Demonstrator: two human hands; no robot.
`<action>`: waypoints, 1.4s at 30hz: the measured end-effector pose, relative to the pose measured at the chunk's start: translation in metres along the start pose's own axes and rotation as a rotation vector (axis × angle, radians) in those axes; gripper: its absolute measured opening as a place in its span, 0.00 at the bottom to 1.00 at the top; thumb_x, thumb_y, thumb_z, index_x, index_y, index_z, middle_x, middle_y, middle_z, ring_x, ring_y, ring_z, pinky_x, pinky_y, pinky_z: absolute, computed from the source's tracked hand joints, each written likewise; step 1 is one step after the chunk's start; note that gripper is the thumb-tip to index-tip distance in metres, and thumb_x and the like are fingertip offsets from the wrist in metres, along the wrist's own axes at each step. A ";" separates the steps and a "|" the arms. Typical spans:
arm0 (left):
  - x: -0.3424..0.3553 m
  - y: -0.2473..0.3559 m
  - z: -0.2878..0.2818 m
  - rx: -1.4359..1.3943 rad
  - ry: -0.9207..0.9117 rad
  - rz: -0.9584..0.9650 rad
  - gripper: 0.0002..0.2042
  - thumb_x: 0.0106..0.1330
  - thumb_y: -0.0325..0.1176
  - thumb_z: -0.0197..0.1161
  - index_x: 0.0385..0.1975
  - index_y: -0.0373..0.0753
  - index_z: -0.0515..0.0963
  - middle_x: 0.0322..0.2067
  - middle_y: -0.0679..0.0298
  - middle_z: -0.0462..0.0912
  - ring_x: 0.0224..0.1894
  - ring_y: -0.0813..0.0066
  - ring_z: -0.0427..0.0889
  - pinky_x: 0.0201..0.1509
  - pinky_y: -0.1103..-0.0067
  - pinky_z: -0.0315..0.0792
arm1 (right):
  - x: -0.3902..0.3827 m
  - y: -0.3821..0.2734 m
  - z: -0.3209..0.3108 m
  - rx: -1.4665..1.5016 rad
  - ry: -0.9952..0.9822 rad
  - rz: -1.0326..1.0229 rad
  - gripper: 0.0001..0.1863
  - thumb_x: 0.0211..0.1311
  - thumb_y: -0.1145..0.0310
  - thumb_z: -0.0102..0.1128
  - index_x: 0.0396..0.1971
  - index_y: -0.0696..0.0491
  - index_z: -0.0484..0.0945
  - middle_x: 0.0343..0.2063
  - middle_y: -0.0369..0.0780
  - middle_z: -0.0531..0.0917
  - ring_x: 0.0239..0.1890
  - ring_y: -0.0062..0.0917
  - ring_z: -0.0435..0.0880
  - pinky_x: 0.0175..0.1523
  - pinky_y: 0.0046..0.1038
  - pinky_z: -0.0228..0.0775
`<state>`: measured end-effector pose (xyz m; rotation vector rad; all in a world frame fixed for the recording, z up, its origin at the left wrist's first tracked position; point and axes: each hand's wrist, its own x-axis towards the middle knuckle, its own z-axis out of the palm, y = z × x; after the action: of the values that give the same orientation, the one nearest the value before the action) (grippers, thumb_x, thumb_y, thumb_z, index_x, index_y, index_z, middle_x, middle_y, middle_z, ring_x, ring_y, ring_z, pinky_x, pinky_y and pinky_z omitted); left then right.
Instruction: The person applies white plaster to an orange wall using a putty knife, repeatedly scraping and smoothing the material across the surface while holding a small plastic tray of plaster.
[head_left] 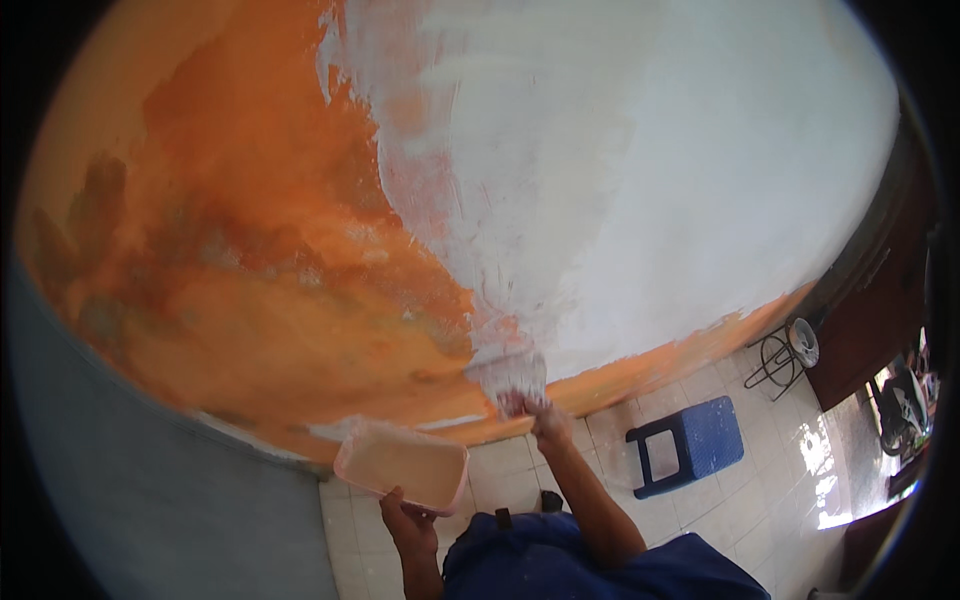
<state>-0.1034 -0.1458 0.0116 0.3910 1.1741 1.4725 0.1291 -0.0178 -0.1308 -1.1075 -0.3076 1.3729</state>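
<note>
My left hand (408, 520) holds a shallow pink rectangular tub (464, 480) by its near edge, the thumb over the rim. Smooth beige-white paste (405, 462) lies in it. At the low part of the wall, my right hand (550, 424) is closed round a putty knife (508, 378) smeared with white. Its wide blade appears to rest against the wall (500, 240), though the exact contact is hard to make out. White filler covers the wall's right side, thin and streaky near the middle. Bare, patchy orange paint shows on the left and in a strip along the bottom.
A blue plastic stool (712, 438) is on the white tiled floor (740, 510) to my right. Farther off, a black wire stand (775, 365) is beside a round whitish container (803, 343). A grey wall (180, 500) meets the orange one at left.
</note>
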 end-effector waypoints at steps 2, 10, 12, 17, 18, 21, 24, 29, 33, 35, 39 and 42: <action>-0.008 0.001 -0.001 0.011 0.031 -0.009 0.31 0.55 0.51 0.56 0.59 0.47 0.60 0.52 0.63 0.70 0.52 0.68 0.71 0.46 0.68 0.68 | -0.020 0.034 -0.029 -0.155 0.246 0.250 0.06 0.60 0.69 0.58 0.32 0.55 0.79 0.24 0.31 0.79 0.13 0.11 0.62 0.16 0.16 0.48; 0.000 0.000 -0.005 -0.052 0.038 -0.011 0.24 0.54 0.44 0.56 0.50 0.42 0.68 0.42 0.62 0.76 0.43 0.70 0.76 0.39 0.70 0.72 | -0.071 -0.184 0.134 0.203 -0.196 -0.280 0.05 0.63 0.70 0.56 0.33 0.56 0.75 0.14 0.27 0.66 0.12 0.09 0.56 0.16 0.17 0.45; -0.008 0.005 0.014 -0.055 0.036 0.000 0.23 0.53 0.44 0.56 0.49 0.42 0.69 0.40 0.63 0.77 0.41 0.71 0.77 0.38 0.70 0.71 | -0.056 -0.218 0.150 0.236 -0.226 -0.397 0.07 0.61 0.68 0.59 0.27 0.54 0.73 0.12 0.27 0.65 0.10 0.11 0.55 0.16 0.18 0.45; -0.017 0.008 0.025 -0.086 0.111 0.003 0.24 0.53 0.44 0.56 0.50 0.41 0.68 0.39 0.64 0.77 0.40 0.70 0.77 0.37 0.71 0.71 | -0.012 -0.156 0.118 0.175 -0.144 -0.218 0.13 0.55 0.66 0.65 0.35 0.58 0.77 0.18 0.30 0.72 0.14 0.13 0.61 0.18 0.18 0.52; -0.015 0.005 0.021 -0.092 0.097 -0.004 0.24 0.53 0.43 0.56 0.50 0.41 0.67 0.39 0.64 0.77 0.41 0.70 0.77 0.38 0.71 0.71 | 0.004 -0.119 0.091 0.132 -0.097 -0.207 0.14 0.56 0.64 0.64 0.37 0.59 0.77 0.20 0.31 0.74 0.14 0.13 0.61 0.19 0.18 0.53; -0.009 -0.007 0.001 -0.021 0.056 -0.013 0.28 0.55 0.48 0.55 0.56 0.44 0.63 0.47 0.64 0.74 0.46 0.70 0.75 0.42 0.70 0.70 | 0.020 0.009 -0.011 0.206 -0.114 -0.006 0.13 0.57 0.67 0.61 0.41 0.52 0.77 0.26 0.30 0.77 0.15 0.10 0.63 0.17 0.15 0.52; -0.005 -0.004 -0.005 0.021 0.053 0.007 0.29 0.57 0.50 0.55 0.58 0.45 0.62 0.49 0.64 0.73 0.47 0.71 0.74 0.42 0.71 0.70 | -0.001 0.016 -0.020 0.266 -0.118 0.087 0.05 0.59 0.70 0.58 0.35 0.48 0.74 0.21 0.26 0.71 0.13 0.07 0.60 0.14 0.12 0.49; -0.011 -0.004 0.000 -0.006 0.123 0.013 0.27 0.56 0.48 0.55 0.55 0.44 0.64 0.45 0.64 0.75 0.44 0.72 0.76 0.39 0.72 0.70 | -0.018 -0.098 0.037 0.160 -0.227 -0.206 0.02 0.59 0.72 0.58 0.30 0.54 0.75 0.20 0.29 0.73 0.16 0.11 0.63 0.19 0.16 0.52; -0.008 -0.006 0.006 -0.066 0.085 -0.008 0.26 0.54 0.43 0.57 0.53 0.42 0.65 0.42 0.63 0.75 0.43 0.68 0.76 0.40 0.68 0.72 | -0.019 -0.166 0.077 0.222 -0.255 -0.320 0.05 0.57 0.74 0.62 0.27 0.57 0.75 0.17 0.30 0.70 0.13 0.12 0.60 0.18 0.18 0.50; -0.012 -0.008 0.011 -0.050 0.085 -0.001 0.27 0.55 0.46 0.56 0.54 0.43 0.64 0.44 0.63 0.75 0.43 0.69 0.76 0.39 0.69 0.71 | -0.002 -0.155 0.079 0.219 -0.186 -0.266 0.05 0.57 0.74 0.62 0.26 0.57 0.75 0.16 0.30 0.70 0.13 0.12 0.60 0.18 0.19 0.50; -0.012 -0.013 0.010 0.011 0.032 -0.010 0.30 0.57 0.51 0.54 0.58 0.45 0.61 0.50 0.63 0.72 0.48 0.70 0.73 0.42 0.70 0.69 | 0.052 -0.033 -0.011 0.138 -0.121 -0.113 0.13 0.52 0.68 0.67 0.36 0.56 0.77 0.22 0.31 0.75 0.13 0.12 0.63 0.16 0.16 0.54; -0.008 -0.023 -0.001 0.019 0.040 -0.031 0.31 0.57 0.51 0.54 0.59 0.45 0.60 0.51 0.63 0.71 0.50 0.69 0.72 0.43 0.69 0.69 | 0.041 0.048 -0.081 0.182 -0.021 0.140 0.05 0.59 0.71 0.59 0.34 0.48 0.74 0.22 0.28 0.75 0.09 0.09 0.58 0.10 0.13 0.46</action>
<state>-0.0891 -0.1568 -0.0052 0.3564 1.2217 1.4485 0.1698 -0.0268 -0.2242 -0.9787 -0.1189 1.5057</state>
